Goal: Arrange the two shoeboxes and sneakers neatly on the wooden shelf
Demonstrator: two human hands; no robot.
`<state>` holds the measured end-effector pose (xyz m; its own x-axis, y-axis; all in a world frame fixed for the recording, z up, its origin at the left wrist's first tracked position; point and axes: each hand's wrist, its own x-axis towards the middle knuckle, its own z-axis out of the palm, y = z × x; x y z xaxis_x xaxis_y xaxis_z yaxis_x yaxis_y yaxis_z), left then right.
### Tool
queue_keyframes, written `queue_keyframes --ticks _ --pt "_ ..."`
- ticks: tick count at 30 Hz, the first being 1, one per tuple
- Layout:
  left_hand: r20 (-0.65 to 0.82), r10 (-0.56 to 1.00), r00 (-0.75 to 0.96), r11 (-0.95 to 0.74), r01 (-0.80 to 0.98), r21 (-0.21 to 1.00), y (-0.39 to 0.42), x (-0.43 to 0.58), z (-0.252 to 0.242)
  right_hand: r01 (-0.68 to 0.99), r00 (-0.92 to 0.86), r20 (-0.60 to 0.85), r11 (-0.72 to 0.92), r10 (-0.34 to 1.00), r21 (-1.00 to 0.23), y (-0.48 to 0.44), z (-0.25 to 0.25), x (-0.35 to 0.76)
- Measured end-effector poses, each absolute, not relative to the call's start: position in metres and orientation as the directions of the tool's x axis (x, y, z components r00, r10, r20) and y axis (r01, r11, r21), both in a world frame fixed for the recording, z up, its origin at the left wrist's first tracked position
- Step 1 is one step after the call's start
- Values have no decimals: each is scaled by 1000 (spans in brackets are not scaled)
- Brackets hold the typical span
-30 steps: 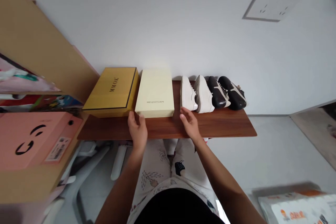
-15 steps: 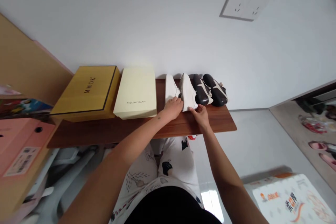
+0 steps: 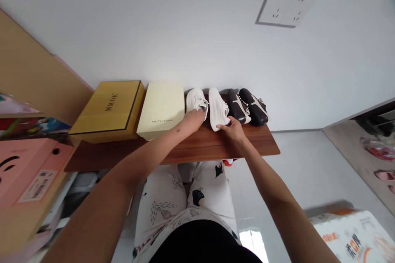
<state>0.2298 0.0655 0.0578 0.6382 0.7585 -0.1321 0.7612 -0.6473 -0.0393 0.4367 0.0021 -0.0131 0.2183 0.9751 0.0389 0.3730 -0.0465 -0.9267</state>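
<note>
Left hand [image 3: 194, 120] is cupped over the near end of a white leather sneaker [image 3: 196, 100], can't tell how firmly, right hand [image 3: 234, 130] has fingers against the next white sneaker [image 3: 218, 109] on a brown wood-grain shelf [image 3: 197, 144], and one clumsy bump could knock it into the black-and-white sneakers [image 3: 248, 107].

Left arm [image 3: 145, 152] reaching across the body, left hand [image 3: 195, 120] bent down at the wrist, right hand [image 3: 233, 130] apparently half-curled.
</note>
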Motion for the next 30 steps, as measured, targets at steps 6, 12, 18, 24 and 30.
queue_keyframes --ticks 6,12,18,24,30 --pt "-61 754 654 -656 754 -20 57 218 52 875 107 150 -21 983 -483 2 24 439" --pt "-28 774 633 -633 774 13 53 224 50 989 -29 109 44 994 -144 1 39 439" --pt "-48 782 622 -620 783 53 55 227 48 992 -95 62 99 994 -74 2 35 433" --pt "-72 798 599 -588 799 128 62 226 36 991 -108 23 110 994 -74 8 35 425" --pt "-59 803 594 -584 802 125 67 226 30 989 -114 17 115 993 -89 15 35 420"
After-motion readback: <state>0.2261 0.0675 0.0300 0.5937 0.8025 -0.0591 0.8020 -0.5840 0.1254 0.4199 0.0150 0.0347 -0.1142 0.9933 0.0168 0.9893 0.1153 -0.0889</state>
